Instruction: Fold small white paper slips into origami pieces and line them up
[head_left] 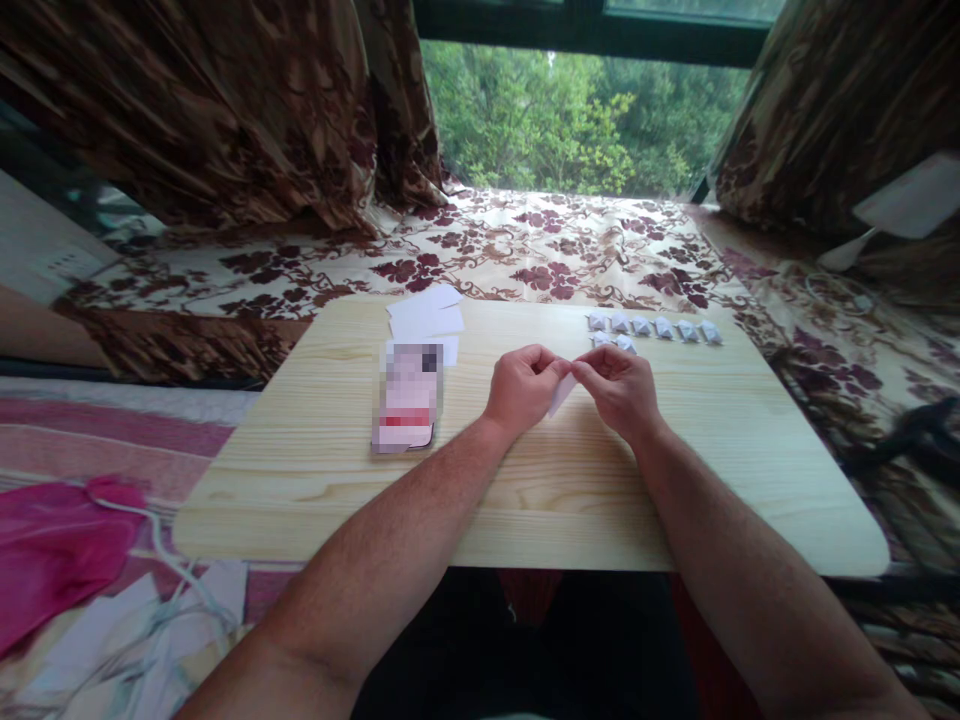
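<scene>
A small piece of white paper [561, 394] is pinched between my two hands over the middle of the wooden table [555, 500]. My left hand [525, 386] grips its upper left edge with thumb and forefinger closed. Opposite it, my right hand [619, 388] pinches the upper right edge, and the fingertips of both hands nearly meet. Fingers cover most of the paper, so its folds cannot be made out. Just beyond my right hand sit several small folded white paper pieces [664, 328] in a row, with a shorter second row [602, 342] partly behind the hand.
Loose white paper sheets [426, 315] lie at the table's back left. A blurred pink phone [409, 390] overlaps them in front. Patterned cloth [555, 250] covers the ledge behind. Left of the table are a pink cloth [60, 550], white cables [161, 535] and more papers [105, 625].
</scene>
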